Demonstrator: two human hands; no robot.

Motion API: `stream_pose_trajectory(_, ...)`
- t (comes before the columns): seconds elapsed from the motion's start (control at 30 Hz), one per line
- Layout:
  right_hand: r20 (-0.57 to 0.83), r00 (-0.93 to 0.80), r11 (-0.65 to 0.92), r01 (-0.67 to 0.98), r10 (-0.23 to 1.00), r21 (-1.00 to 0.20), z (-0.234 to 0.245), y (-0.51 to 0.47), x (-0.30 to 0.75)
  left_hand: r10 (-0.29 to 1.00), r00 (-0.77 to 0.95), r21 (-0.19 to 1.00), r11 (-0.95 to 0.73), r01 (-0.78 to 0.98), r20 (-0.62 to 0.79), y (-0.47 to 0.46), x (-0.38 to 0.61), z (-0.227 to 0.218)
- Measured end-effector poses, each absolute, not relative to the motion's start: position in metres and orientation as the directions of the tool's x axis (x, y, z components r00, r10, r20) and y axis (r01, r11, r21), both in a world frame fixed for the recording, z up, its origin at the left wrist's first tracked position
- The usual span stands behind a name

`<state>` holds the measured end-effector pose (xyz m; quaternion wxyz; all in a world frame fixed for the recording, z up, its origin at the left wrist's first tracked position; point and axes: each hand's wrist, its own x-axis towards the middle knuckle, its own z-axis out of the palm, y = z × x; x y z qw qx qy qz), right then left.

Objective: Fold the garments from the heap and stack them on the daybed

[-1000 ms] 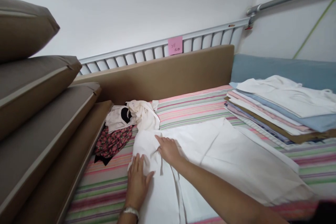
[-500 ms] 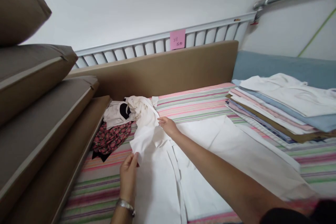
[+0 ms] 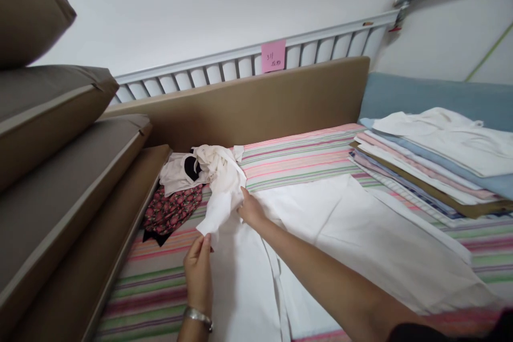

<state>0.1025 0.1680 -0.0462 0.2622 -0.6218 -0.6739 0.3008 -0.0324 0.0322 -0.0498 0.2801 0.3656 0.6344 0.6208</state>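
A white shirt [image 3: 240, 272] lies spread on the striped cloth in front of me. My left hand [image 3: 200, 256], with a metal bracelet at the wrist, pinches the end of its sleeve [image 3: 224, 203] between thumb and fingertips. Farther along the same white fabric, my right hand [image 3: 249, 208] is closed on the sleeve's right edge; its fingertips are partly hidden. Just beyond the sleeve sits a crumpled cream garment [image 3: 216, 160]. Under my right forearm more white fabric [image 3: 332, 219] stretches out to the right.
Brown cushions [image 3: 80, 192] are stacked on the left. A dark red patterned cloth [image 3: 172, 206] and a pale garment with black [image 3: 174, 173] lie beside them. Folded clothes [image 3: 441, 165] are piled at right. A brown panel [image 3: 256, 109] stands before the radiator [image 3: 184, 80].
My right hand has moved slightly down toward me along the sleeve, bunching the fabric. My left hand keeps its pinch at nearly the same spot.
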Motion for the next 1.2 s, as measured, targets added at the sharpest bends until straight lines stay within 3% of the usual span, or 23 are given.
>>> stream_pose_trajectory(0.1, 0.071, -0.167, 0.169, 0.701, 0.983, -0.693, -0.039, 0.185, 0.108, 0.866, -0.452, 0.956, -0.09, 0.279, 0.213, 0.027, -0.027, -0.052)
stream_pose_trajectory(0.2, 0.204, -0.261, 0.331, 0.779, 0.944, -0.533, -0.029, 0.2, 0.126, 0.932, -0.183, 0.842, -0.184, 0.506, 0.313, 0.023, -0.016, -0.056)
stream_pose_trajectory(0.27, 0.205, -0.217, 0.288, 0.851, 0.954, -0.439, -0.023, 0.208, 0.14, 0.949, 0.04, 0.728, -0.267, 0.632, 0.314, 0.021, -0.01, -0.057)
stream_pose_trajectory(0.37, 0.19, -0.083, 0.158, 0.892, 0.978, -0.424, -0.015, 0.207, 0.15, 0.92, 0.245, 0.615, -0.387, 0.687, 0.306, 0.02, -0.01, -0.058)
stream_pose_trajectory(0.43, 0.282, -0.154, 0.272, 0.851, 0.947, -0.449, -0.012, 0.195, 0.144, 0.91, 0.167, 0.581, -0.374, 0.723, 0.379, 0.023, -0.018, -0.061)
stream_pose_trajectory(0.53, 0.426, -0.425, 0.591, 0.687, 0.799, -0.423, -0.018, 0.165, 0.122, 0.872, -0.134, 0.561, -0.178, 0.808, 0.47, 0.029, -0.035, -0.072)
stream_pose_trajectory(0.6, 0.392, -0.573, 0.694, 0.609, 0.72, -0.386, -0.03, 0.149, 0.109, 0.858, -0.267, 0.593, -0.054, 0.803, 0.439, 0.03, -0.044, -0.082)
stream_pose_trajectory(0.67, 0.251, -0.603, 0.65, 0.656, 0.757, -0.385, -0.043, 0.143, 0.105, 0.868, -0.332, 0.671, -0.002, 0.741, 0.369, 0.027, -0.049, -0.091)
stream_pose_trajectory(0.73, 0.138, -0.514, 0.523, 0.755, 0.846, -0.395, -0.051, 0.149, 0.107, 0.872, -0.4, 0.782, 0.031, 0.622, 0.284, 0.022, -0.054, -0.096)
stream_pose_trajectory(0.83, 0.184, -0.433, 0.469, 0.78, 0.882, -0.415, -0.044, 0.168, 0.104, 0.854, -0.513, 0.93, 0.11, 0.35, 0.092, 0.021, -0.063, -0.095)
stream_pose_trajectory(0.97, 0.188, -0.468, 0.503, 0.77, 0.863, -0.392, -0.022, 0.195, 0.07, 0.877, -0.475, 0.985, 0.135, 0.104, -0.07, 0.032, -0.068, -0.085)
stream_pose_trajectory(1.07, 0.129, -0.45, 0.465, 0.806, 0.883, -0.367, -0.021, 0.213, 0.036, 0.859, -0.506, 0.98, 0.155, 0.125, -0.072, 0.035, -0.063, -0.081)
stream_pose_trajectory(1.2, 0.057, -0.442, 0.429, 0.821, 0.895, -0.376, -0.033, 0.234, 0.016, 0.835, -0.551, 0.911, 0.227, 0.345, 0.001, 0.026, -0.055, -0.077)
